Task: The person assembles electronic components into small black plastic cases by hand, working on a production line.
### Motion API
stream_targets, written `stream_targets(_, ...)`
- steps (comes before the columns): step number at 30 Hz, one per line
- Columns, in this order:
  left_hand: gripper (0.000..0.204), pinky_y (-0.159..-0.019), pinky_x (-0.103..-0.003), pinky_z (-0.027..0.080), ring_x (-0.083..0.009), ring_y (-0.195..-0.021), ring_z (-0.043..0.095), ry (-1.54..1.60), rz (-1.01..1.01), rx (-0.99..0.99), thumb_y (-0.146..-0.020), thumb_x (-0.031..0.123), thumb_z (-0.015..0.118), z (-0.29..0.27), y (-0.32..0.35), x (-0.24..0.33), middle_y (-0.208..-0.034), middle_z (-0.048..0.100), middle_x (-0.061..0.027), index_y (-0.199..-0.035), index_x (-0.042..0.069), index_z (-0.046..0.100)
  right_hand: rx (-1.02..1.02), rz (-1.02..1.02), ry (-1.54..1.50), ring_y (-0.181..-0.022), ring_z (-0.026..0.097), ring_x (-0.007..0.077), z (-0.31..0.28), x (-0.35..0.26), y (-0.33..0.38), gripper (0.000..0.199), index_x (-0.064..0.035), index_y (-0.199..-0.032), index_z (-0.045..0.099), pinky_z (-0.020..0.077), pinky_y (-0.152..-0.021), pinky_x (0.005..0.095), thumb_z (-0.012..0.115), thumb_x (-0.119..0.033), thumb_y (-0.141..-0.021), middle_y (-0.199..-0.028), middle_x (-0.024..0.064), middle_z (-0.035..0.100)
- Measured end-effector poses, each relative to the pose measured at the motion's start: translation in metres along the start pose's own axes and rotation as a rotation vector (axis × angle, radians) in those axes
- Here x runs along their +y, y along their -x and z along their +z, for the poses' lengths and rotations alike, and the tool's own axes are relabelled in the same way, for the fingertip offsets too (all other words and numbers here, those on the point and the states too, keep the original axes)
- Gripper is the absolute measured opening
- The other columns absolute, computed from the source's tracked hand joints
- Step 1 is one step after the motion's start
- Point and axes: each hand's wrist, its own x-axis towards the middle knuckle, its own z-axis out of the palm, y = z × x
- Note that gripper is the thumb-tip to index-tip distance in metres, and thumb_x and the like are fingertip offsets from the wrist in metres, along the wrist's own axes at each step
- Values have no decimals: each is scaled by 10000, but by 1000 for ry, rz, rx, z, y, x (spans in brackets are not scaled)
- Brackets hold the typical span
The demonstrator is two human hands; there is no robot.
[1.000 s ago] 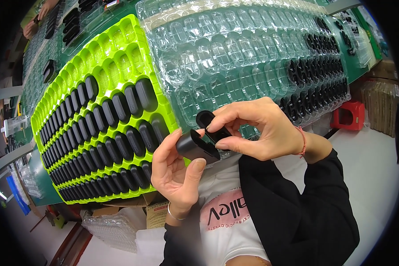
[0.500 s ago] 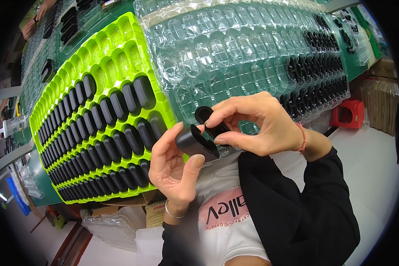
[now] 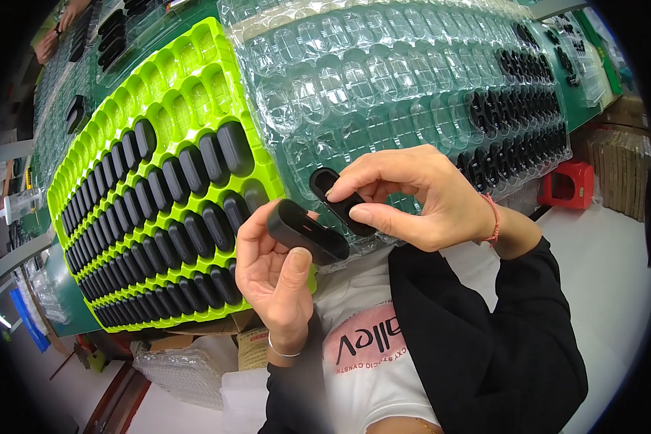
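My left hand (image 3: pixel 276 286) grips a hollow black oval case shell (image 3: pixel 296 230), tilted so that its open side shows. My right hand (image 3: pixel 419 199) pinches a slim black oval insert (image 3: pixel 343 205) with recesses in it, between thumb and forefinger. Shell and insert are close together but apart, held above the near edge of the trays. To the left lies a lime-green tray (image 3: pixel 215 85) with rows of black oval cases (image 3: pixel 172 181) in its pockets. A clear plastic tray (image 3: pixel 369 90) sits beyond my hands, with black inserts (image 3: pixel 513 163) in its right-hand pockets.
A red plastic stool (image 3: pixel 570 185) and stacked cardboard (image 3: pixel 618 170) stand at the right. Below the bench at the left are stacked clear trays (image 3: pixel 188 369). At the far upper left another person's hand (image 3: pixel 47 47) shows beside more black parts.
My left hand has moved left and slightly down, turning the shell's opening into view. The insert in my right hand has come away from the shell and tipped, showing more of its face.
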Motion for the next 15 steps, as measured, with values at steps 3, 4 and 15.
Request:
stream_targets(3,590,-962,-342,496,-231,-1100,613,-29,-24,-59,-877,113,696,-4,1,-2,-1194,606,-172,-1360,-58,405,21,-2,14,-710,679,152,1,2,1,197,2,-1037,683,545,-660,256,675,-21,-842,-885,90,695)
stream_targets(4,590,-962,-342,496,-231,-1100,613,-29,-26,-59,-877,113,696,-4,1,-2,-1194,606,-172,-1360,-58,405,35,-24,23,-701,678,160,2,3,1,189,-3,-1029,686,546,-653,257,674,-19,-842,-891,91,694)
stream_targets(15,501,-918,-278,492,-160,-1037,616,46,-87,-55,-799,-25,746,3,-3,-6,-1142,610,-114,-1229,-42,490,133,-237,312,-723,683,233,6,4,4,209,-38,-979,693,560,-653,318,737,22,-784,-940,124,682)
